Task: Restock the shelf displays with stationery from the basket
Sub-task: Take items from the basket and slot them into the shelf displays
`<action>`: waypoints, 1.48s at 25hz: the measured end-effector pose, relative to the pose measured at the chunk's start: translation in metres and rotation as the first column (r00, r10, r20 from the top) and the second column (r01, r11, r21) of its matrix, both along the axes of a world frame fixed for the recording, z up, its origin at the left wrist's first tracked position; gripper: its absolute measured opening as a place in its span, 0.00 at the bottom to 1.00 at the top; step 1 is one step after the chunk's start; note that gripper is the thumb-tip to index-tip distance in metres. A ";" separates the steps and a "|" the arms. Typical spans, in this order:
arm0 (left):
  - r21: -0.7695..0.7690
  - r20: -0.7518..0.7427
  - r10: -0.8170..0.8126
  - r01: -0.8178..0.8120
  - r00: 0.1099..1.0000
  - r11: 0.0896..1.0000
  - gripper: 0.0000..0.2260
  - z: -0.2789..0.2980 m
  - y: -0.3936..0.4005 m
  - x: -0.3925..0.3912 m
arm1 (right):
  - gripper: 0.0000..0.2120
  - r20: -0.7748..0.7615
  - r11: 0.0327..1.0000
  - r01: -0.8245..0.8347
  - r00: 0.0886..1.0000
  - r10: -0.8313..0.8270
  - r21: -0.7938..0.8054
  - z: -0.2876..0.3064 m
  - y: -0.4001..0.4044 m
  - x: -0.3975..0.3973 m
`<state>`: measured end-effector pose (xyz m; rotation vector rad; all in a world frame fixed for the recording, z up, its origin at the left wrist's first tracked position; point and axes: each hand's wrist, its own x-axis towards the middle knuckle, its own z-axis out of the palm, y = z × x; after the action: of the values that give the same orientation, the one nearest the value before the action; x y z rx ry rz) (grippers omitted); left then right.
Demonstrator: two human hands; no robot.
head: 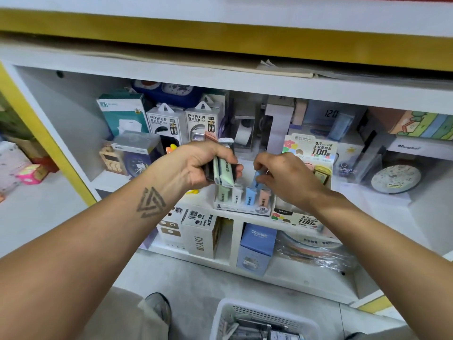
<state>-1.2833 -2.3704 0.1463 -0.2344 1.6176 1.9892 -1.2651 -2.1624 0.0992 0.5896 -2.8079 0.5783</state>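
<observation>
My left hand (pixel 203 165) grips a bundle of pastel stationery pieces (pixel 224 168), mostly pale green, with a pink and a white one sticking up behind. My right hand (pixel 282 175) pinches a light blue piece (pixel 257 176) just above the small display box (pixel 242 207) on the shelf edge. That box holds green, white, blue and peach pieces standing upright. The white basket (pixel 245 312) sits on the floor below, near the frame's bottom edge, with dark items inside.
Power bank boxes (pixel 181 123) and clocks stand behind my hands. A pencil-lead display (pixel 310 153) is right of the box. White DIY boxes (pixel 201 234) and a blue carton (pixel 257 244) fill the lower shelf. A yellow shelf post (pixel 36 133) rises at left.
</observation>
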 end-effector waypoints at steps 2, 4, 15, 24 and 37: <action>-0.005 -0.002 0.004 -0.004 1.000 1.000 0.06 0.000 -0.002 0.000 | 0.10 0.015 0.999 -0.023 1.000 0.023 0.035 -0.006 -0.003 -0.003; -0.003 0.001 0.006 -0.006 1.000 1.000 0.07 -0.001 -0.004 -0.001 | 0.09 0.016 0.999 -0.042 0.999 0.042 0.030 -0.008 -0.006 -0.003; 0.079 0.007 -0.126 0.125 0.992 0.989 0.08 0.001 0.006 0.008 | 0.11 0.238 0.883 0.169 0.969 -0.068 -0.437 0.015 -0.011 0.005; 0.146 -0.024 -0.299 0.299 0.954 0.943 0.10 -0.003 0.052 0.022 | 0.09 0.541 0.441 0.499 0.840 -0.037 -0.746 0.041 0.014 0.014; 0.176 0.136 -0.048 0.023 0.990 0.984 0.17 -0.010 0.079 0.011 | 0.03 0.434 0.446 0.456 0.887 -0.157 -0.770 0.058 0.068 0.024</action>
<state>-1.2722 -2.2917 0.1362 -0.2690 1.3435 2.0257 -1.2412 -2.0949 0.1571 -0.2680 -2.2561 1.9314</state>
